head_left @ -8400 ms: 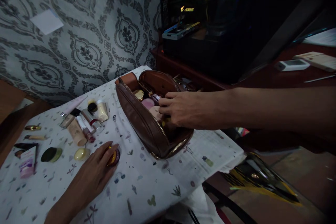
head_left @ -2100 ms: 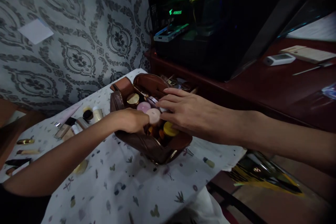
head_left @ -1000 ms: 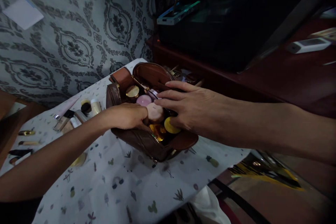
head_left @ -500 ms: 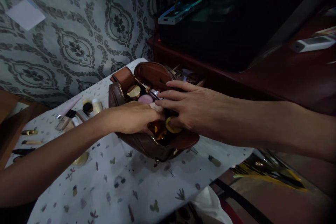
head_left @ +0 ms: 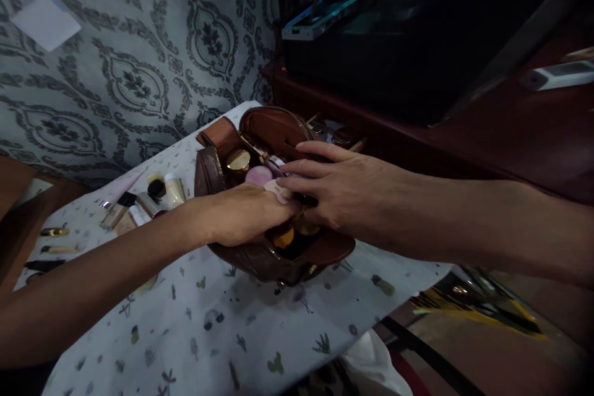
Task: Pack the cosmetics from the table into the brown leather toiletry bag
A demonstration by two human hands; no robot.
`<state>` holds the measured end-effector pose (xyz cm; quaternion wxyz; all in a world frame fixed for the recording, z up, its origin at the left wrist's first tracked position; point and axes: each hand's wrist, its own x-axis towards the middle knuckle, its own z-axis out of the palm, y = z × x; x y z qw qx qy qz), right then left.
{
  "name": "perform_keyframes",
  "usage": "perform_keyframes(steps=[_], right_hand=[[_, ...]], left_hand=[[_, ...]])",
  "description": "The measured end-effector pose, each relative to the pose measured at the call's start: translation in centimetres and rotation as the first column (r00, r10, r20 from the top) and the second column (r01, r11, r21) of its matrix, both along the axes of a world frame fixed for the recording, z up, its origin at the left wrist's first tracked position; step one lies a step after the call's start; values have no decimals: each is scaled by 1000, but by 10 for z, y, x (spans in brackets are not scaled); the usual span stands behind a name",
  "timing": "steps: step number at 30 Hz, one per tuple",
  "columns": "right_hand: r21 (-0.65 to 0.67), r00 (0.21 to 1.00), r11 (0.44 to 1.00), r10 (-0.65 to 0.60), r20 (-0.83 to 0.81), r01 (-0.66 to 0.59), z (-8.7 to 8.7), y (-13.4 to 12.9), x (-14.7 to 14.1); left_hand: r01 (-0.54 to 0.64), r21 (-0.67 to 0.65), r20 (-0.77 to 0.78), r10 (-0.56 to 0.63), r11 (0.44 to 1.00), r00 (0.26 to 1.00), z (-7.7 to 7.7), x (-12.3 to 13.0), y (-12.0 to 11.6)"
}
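Observation:
An open brown leather bag (head_left: 250, 263) stands on a white patterned cloth, with cosmetics inside. My left hand (head_left: 248, 213) reaches into the bag from the left; its fingertips are hidden among the items, so its hold cannot be made out. My right hand (head_left: 331, 182) rests over the bag's right side with its fingers spread. Between the hands lie a pink round item (head_left: 258, 176) and a pale item (head_left: 277, 190). A gold-lidded jar (head_left: 238, 160) sits at the bag's back left. Below my left hand shows an orange item (head_left: 283, 237).
Tubes and bottles, among them a cream tube (head_left: 174, 190), lie left of the bag. Small items line the cloth's left edge. A dark computer case (head_left: 371, 68) stands behind on a red desk (head_left: 492, 130). Patterned wallpaper covers the wall.
My left hand has shifted slightly right within the bag, closer to my right hand. My right hand has barely moved. The view has shifted a little.

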<state>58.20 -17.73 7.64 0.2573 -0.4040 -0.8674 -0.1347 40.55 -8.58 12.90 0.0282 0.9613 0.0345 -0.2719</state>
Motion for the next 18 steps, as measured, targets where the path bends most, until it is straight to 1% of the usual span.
perform_keyframes(steps=[1, 3, 7, 11, 13, 18], right_hand=[[0, 1000, 1000, 24, 6, -24, -1, 1, 1], [-32, 992, 995, 92, 85, -90, -2, 1, 2], [-51, 970, 996, 82, 229, -72, 5, -1, 3], [-110, 931, 993, 76, 357, -39, 15, -3, 2], [-120, 932, 992, 70, 355, -29, 20, -5, 1], [-73, 976, 996, 61, 210, -47, 32, -16, 5]], left_hand=[[-1, 8, -10, 1, 1000, 1000, 0, 0, 0], [-11, 15, -23, 11, 1000, 1000, -2, 1, -1], [-28, -13, 17, 28, 1000, 999, -4, -2, 1], [-41, -36, 3, 41, 999, 999, 2, -3, 3], [-44, -14, 21, 44, 999, 999, 7, -3, 3], [-85, 20, 139, 81, 996, 987, 16, -4, 1]])
